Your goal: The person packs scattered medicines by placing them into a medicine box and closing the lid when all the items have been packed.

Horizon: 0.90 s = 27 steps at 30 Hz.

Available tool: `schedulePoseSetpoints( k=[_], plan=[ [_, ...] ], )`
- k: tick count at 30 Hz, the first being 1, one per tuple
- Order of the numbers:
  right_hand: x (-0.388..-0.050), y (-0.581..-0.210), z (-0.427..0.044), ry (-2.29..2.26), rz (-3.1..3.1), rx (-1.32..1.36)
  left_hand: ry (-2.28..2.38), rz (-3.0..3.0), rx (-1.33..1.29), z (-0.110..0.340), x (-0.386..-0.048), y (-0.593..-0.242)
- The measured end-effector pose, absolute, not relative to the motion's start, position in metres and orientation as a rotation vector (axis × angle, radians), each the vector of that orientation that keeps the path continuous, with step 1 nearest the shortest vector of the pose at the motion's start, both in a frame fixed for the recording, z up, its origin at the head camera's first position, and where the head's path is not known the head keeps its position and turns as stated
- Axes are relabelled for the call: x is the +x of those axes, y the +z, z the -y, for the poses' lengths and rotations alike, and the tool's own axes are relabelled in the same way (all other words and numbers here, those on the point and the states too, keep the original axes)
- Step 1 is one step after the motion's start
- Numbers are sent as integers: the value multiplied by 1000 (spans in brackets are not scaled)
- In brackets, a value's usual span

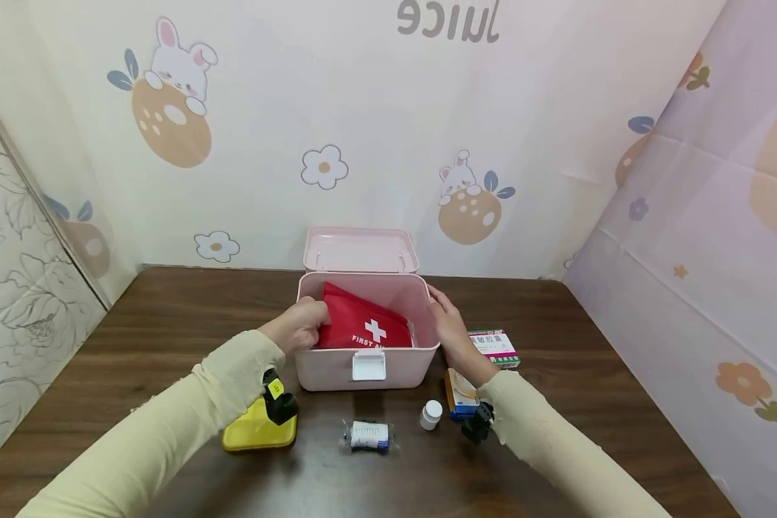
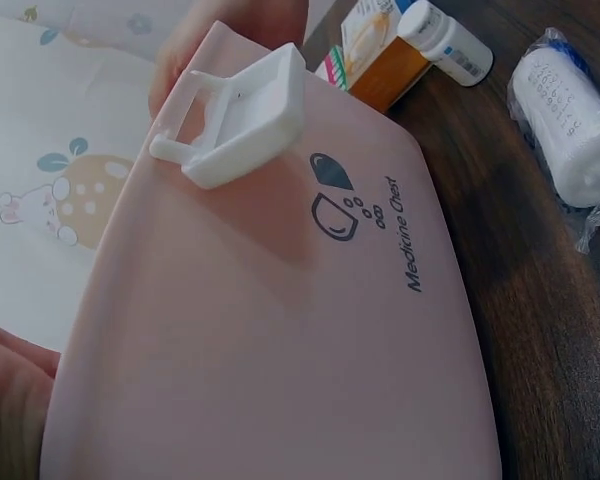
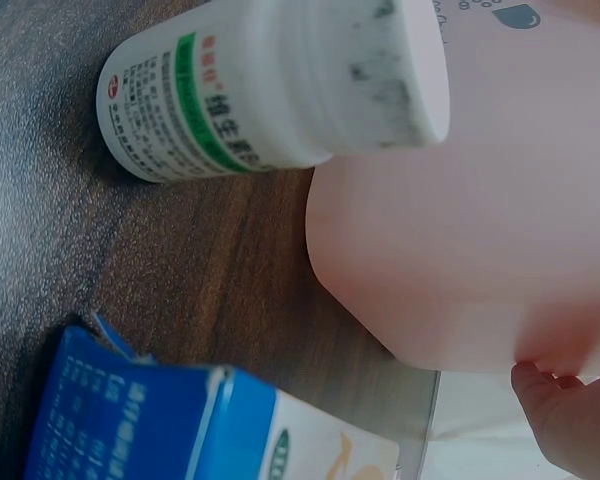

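Observation:
A pink medicine chest [image 1: 330, 370] stands on the table with its lid raised at the back. Inside it a red first aid pouch [image 1: 362, 324] with a white cross lies tilted, its left end higher. My left hand [image 1: 301, 324] reaches over the chest's left wall and pinches the pouch's left edge; some fingertips are hidden. At the opposite side my right hand [image 1: 453, 334] holds the chest's right wall near the rim. The left wrist view shows the chest's front with its white latch [image 2: 250, 120]; in the right wrist view, right fingers touch the pink side.
Before the chest lie a wrapped bandage roll [image 1: 369, 436] and a white pill bottle [image 1: 430, 415]. A blue and orange box [image 1: 461, 394] and a white-green medicine box [image 1: 495, 348] are by the right arm. A yellow case [image 1: 259, 429] lies under the left wrist.

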State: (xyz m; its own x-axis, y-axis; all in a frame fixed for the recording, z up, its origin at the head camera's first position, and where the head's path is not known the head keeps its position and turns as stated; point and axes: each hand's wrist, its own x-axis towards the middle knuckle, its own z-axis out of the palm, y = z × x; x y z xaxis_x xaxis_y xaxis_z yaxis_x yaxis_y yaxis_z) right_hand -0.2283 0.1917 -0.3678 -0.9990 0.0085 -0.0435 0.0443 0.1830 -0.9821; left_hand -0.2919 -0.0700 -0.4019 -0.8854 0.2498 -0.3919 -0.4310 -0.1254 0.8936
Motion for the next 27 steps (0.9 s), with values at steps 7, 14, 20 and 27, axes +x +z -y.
schedulePoseSetpoints(
  k=[7,14,20,27],
  plan=[
    [-226,-368,-193,-2004,-2382,41,1947,-1808,-348,59,-235,-329],
    [-227,-369,-193,-2022,-2356,39,1917,-1805,-452,57,-231,-326],
    [-227,-369,-192,-2018,-2362,26,1899,-1811,-468,57,-230,-325],
    [-228,-369,-193,-2010,-2371,25,1880,-1816,-502,55,-233,-324]
  ],
)
